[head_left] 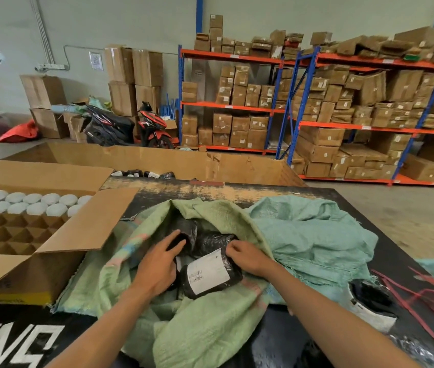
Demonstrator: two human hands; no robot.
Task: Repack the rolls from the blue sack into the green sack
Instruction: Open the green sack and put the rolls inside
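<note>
The green sack (205, 330) lies open on the black table, its mouth facing me. Inside it are black plastic-wrapped rolls. The nearest roll (210, 274) bears a white barcode label, and my right hand (247, 257) grips its upper right end with curled fingers. My left hand (161, 264) reaches into the sack with straight fingers resting on another black roll (186, 232) deeper inside. The blue sack (314, 235) lies crumpled just right of the green one. One more black roll (372, 306) with a white end sits on the table at the right.
An open cardboard box (59, 245) with divider cells and white caps stands at the left, its flap close to the green sack. A big cardboard bin (173, 160) stands behind the table. Red straps (428, 296) lie at the right. Shelving with boxes and two scooters fill the background.
</note>
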